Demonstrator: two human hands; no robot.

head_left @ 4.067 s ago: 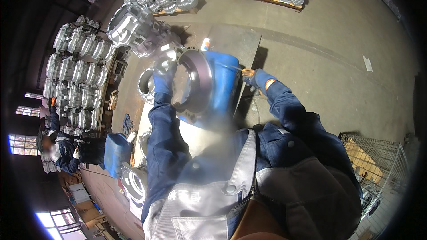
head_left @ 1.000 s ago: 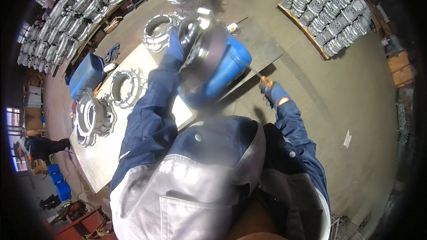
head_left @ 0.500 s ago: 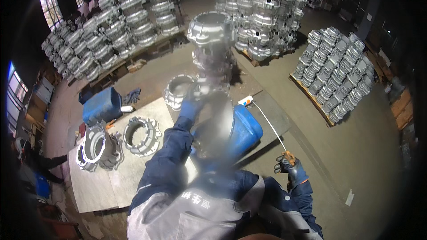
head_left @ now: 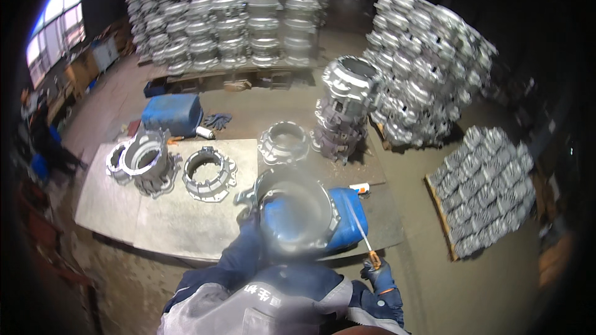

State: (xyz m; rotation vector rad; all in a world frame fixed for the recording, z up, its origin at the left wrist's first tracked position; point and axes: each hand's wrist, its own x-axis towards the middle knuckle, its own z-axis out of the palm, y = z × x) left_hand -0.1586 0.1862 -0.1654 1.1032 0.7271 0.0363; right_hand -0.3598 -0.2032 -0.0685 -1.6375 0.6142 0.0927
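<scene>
My left hand [head_left: 249, 212], in a dark glove, grips the left edge of a round silver metal casting [head_left: 334, 208]. The casting is blurred, tilted with its wide opening toward me, above a blue plastic container [head_left: 352, 214]. My gloved right hand [head_left: 380, 275] is closed on a tool with an orange handle and a long thin shaft [head_left: 374, 260]. The shaft points up and left, its tip near the casting's right side. Whether tip and casting touch, I cannot tell. Beyond the held casting, another ring casting [head_left: 284, 142] rests on the table.
On the pale tabletop [head_left: 155, 226] lie a ring casting [head_left: 207, 177] and taller housings [head_left: 149, 164]. Behind are a second blue container [head_left: 172, 115], gloves [head_left: 218, 121] and a stack of castings [head_left: 341, 111]. A white-and-orange tube [head_left: 360, 188] lies beside the near container. Pallets of castings [head_left: 484, 192] stand around.
The view has swung. The casting by my left hand has come nearer me and tilted, its opening now facing me. The tool in my right hand has moved closer to it.
</scene>
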